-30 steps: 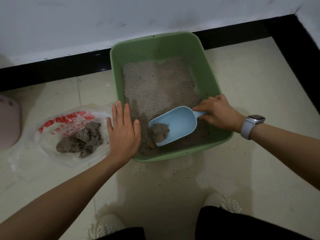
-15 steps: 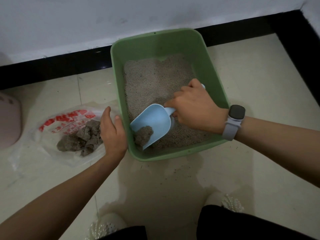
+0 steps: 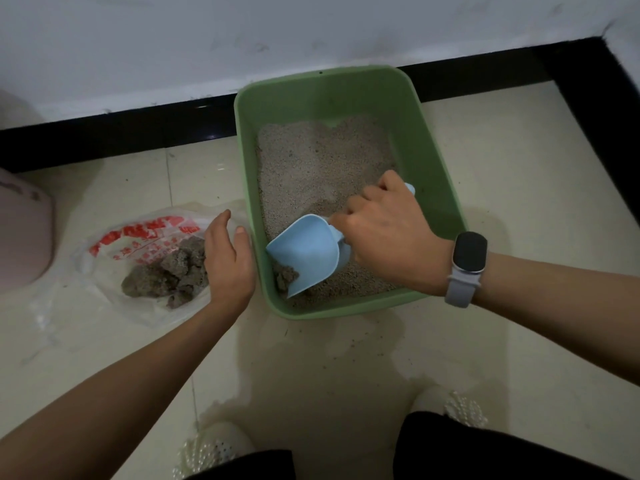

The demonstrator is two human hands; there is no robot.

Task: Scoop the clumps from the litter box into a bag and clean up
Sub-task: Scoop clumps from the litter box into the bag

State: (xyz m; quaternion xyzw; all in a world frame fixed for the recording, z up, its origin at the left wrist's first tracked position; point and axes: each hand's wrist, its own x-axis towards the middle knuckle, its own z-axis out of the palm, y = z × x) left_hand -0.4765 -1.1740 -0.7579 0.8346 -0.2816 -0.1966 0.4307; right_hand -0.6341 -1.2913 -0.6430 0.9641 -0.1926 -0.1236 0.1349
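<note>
Glossy floor tiles (image 3: pixel 519 237), grainy litter (image 3: pixel 311 161)

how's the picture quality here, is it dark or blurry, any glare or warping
Head view: dim, flat indoor light, colours muted; faint glare on the floor tiles near the baseboard; wide-angle warping bows the baseboard; scoop, litter box and bag are reasonably sharp, edges softer.

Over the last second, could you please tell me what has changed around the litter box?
The right hand swung the blue scoop toward the box's near-left corner and tipped its mouth down, with the clump now at its lip. It went from holding the handle's end to gripping it from above. The left hand slid off the green litter box rim toward the bag. Box, bag and piled clumps stayed put.
</note>
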